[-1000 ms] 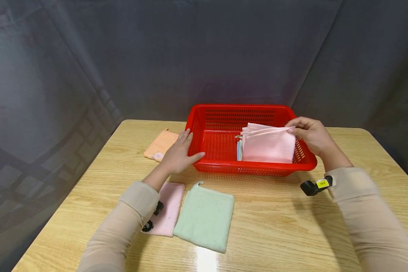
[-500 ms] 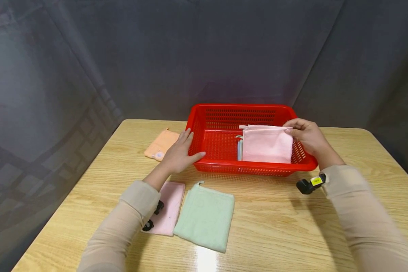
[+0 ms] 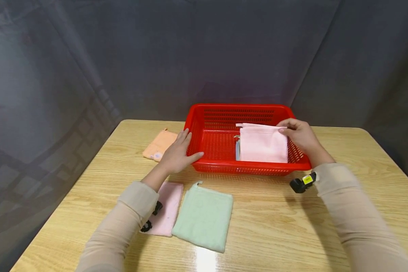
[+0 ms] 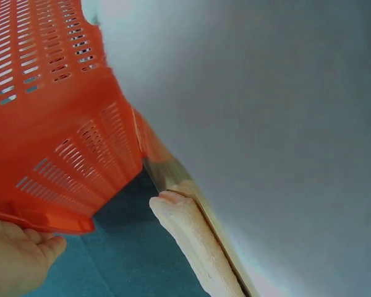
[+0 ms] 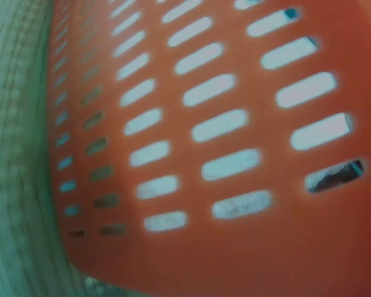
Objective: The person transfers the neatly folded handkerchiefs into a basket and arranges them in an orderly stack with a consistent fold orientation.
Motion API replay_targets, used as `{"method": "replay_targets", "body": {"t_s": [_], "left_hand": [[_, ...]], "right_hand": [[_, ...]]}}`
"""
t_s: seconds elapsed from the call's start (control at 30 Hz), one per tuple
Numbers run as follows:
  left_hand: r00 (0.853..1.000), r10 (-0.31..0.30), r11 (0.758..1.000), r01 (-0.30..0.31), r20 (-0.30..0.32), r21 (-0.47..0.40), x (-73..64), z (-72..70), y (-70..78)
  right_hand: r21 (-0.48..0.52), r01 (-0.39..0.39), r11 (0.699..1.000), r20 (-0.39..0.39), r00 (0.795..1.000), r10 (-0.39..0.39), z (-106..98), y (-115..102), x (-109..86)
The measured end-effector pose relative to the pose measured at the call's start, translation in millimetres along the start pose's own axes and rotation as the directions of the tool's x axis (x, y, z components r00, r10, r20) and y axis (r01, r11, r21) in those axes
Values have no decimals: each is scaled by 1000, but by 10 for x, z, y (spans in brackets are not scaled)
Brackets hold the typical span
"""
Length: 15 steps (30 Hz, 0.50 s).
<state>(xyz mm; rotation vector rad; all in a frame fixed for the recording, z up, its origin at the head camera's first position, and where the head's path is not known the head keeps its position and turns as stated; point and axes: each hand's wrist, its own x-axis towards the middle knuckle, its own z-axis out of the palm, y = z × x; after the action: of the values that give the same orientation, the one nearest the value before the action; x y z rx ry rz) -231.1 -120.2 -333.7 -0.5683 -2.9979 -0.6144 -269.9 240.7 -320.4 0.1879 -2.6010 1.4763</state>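
A folded pink hand towel stands upright in the right half of a red plastic basket. My right hand pinches its upper right corner between thumb and fingers, over the basket's right end. Blue and green towel edges peek out at the pink towel's left side. My left hand rests at the basket's left end with fingers straight and thumb stretched over the front corner. In the left wrist view that hand touches the basket rim. The right wrist view holds only the slotted basket wall; the right hand is out of sight there.
On the wooden table, a green folded towel lies in front of the basket, beside another pink towel partly under my left forearm. An orange towel lies left of the basket. A dark curtain hangs behind.
My right hand has moved left and slightly down with the pink towel, whose right edge now stands farther from the basket's right end. The left hand stays put.
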Motion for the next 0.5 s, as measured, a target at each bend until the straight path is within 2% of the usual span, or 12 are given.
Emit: {"method": "replay_targets", "body": {"t_s": [0.1,0.2,0.33,0.5], "left_hand": [[1000,1,1000,-1,4,1,-2,0,-6],[1000,-3,1000,2,8,1,-5,0,-7],[1000,-6,1000,6,11,3,-3,1,-10],[1000,0,1000,0,6,3,-2,-3,-3]], "right_hand": [[-69,14,997,13,1000,-13,31,-3,16],[-139,61,988,30,998,-57,58,-10,30],[-195,104,975,48,994,-96,80,-36,20],[-241,93,966,60,995,-81,94,-32,28]]}}
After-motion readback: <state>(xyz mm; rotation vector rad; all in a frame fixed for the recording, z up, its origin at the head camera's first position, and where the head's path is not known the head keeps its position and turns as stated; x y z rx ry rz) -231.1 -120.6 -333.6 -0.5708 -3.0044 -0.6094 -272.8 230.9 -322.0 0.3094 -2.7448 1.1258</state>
